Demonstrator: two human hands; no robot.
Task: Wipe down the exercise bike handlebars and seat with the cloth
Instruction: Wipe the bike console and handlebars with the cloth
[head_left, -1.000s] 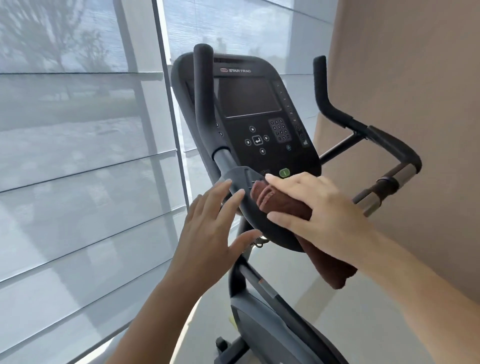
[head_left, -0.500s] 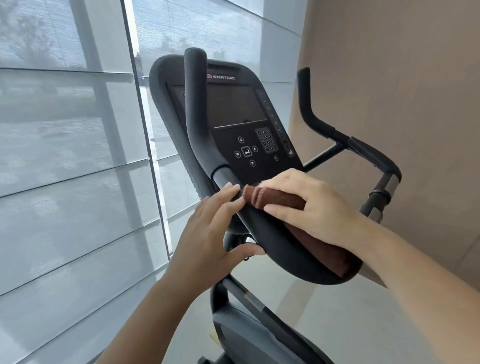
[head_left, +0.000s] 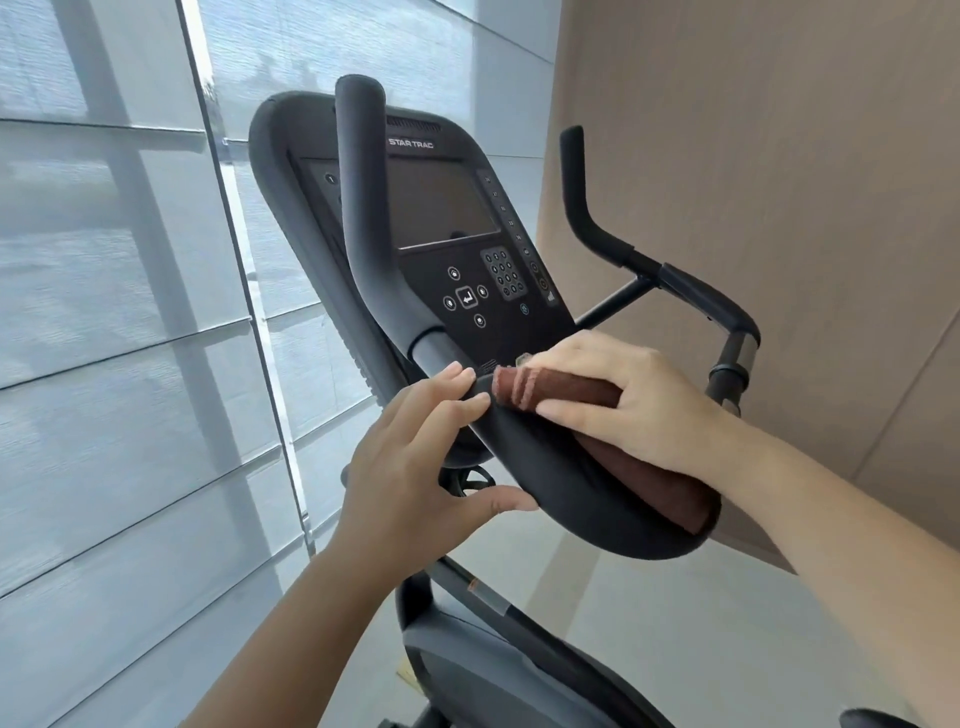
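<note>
The black exercise bike's left handlebar (head_left: 363, 218) rises in front of the console (head_left: 457, 218) and curves down into a wide padded bar (head_left: 566, 493). My right hand (head_left: 628, 400) grips a folded brown cloth (head_left: 561, 392) and presses it on that padded bar; the cloth's tail (head_left: 660, 493) lies along the bar under my wrist. My left hand (head_left: 415, 457) rests on the same bar just left of the cloth, fingers on top, thumb beneath. The right handlebar (head_left: 597, 228) stands untouched. A dark corner of the seat (head_left: 872, 719) shows at the bottom right.
Tall windows with translucent blinds (head_left: 130, 338) fill the left side. A tan wall (head_left: 779, 182) stands close behind the right handlebar. The bike's frame and shroud (head_left: 493, 670) run below my arms over a pale floor (head_left: 701, 649).
The view has shifted closer to the bike. My right hand and the cloth have slid a little along the padded bar toward the left handlebar; my left hand keeps its place beside it.
</note>
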